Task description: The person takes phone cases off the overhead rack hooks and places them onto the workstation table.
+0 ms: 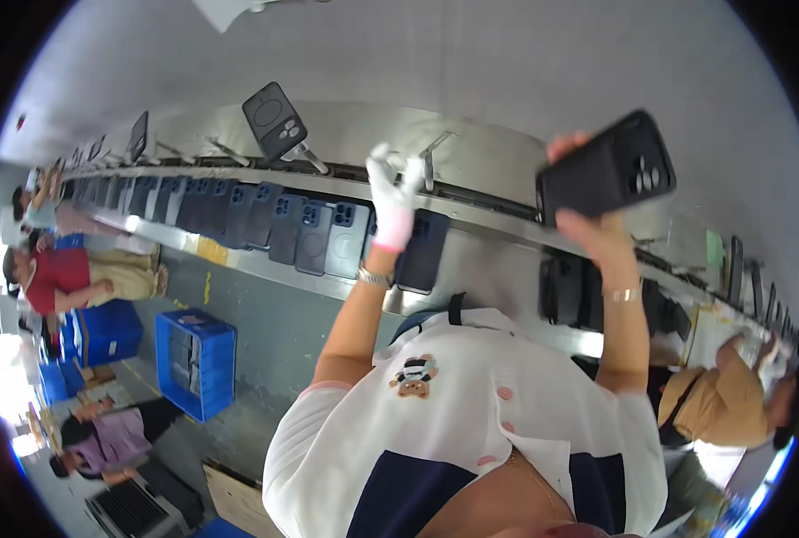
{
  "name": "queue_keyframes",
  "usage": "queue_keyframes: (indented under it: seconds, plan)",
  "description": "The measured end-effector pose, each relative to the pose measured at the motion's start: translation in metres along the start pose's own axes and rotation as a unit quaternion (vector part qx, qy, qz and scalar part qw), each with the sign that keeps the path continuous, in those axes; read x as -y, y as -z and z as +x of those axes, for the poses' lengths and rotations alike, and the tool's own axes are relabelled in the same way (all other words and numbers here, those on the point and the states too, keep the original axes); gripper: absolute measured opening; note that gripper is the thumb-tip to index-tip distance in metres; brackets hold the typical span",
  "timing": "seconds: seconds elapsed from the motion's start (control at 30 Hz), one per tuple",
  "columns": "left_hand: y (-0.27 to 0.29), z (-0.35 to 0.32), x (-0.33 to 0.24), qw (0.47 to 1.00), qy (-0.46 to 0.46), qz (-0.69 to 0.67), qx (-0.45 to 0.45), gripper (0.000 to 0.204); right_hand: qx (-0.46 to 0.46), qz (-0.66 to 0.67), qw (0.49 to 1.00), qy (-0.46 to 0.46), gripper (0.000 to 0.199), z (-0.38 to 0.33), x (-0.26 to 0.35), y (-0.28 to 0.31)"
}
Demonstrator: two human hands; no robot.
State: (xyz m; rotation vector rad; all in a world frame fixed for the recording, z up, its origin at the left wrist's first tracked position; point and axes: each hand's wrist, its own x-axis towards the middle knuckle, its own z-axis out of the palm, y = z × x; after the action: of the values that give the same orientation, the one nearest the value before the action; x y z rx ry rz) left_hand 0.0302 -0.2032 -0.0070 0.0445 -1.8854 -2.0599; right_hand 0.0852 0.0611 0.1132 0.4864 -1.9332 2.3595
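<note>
My right hand (595, 244), bare, grips a black phone case (597, 175) with camera cutouts at one end. The case is tilted above the metal line, with my fingertips at its far edge and my thumb at its near edge. My left hand (394, 199), in a white glove, is raised with its fingers apart and nothing visible in it. It is beside an upright metal holder (430, 169). Just below that hand, a dark phone case (423, 251) lies at the right end of a long row of phone cases (312, 238).
Another phone case (274, 121) sits on a holder farther left. Black cases (568, 291) are stacked by my right forearm. A blue crate (195, 366) stands on the floor at left. People (59, 282) are along the line on both sides.
</note>
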Motion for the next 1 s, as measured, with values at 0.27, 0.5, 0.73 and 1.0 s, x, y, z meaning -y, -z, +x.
queue_keyframes:
  seconds: [0.27, 0.5, 0.73, 1.0]
  plan:
    - [-0.063, 0.035, 0.002, 0.947, 0.085, -0.123, 0.285, 0.034, 0.078, -0.207, 0.972, -0.074, 0.081, 0.031, 0.004, 0.083]
    - [-0.146, -0.021, 0.001, 0.900, 0.096, -0.175, 0.387, 0.031, -0.029, -0.404, 0.913, -0.043, 0.082, -0.012, 0.034, 0.114]
    - [-0.246, -0.063, -0.004, 0.908, 0.023, 0.056, 0.414, 0.048, 0.136, -0.683, 0.711, -0.097, 0.080, -0.009, 0.049, 0.163]
    - [-0.171, -0.094, 0.031, 0.824, 0.220, -0.057, 0.519, 0.041, -0.035, -0.630, 0.768, -0.110, 0.091, -0.021, 0.077, 0.249]
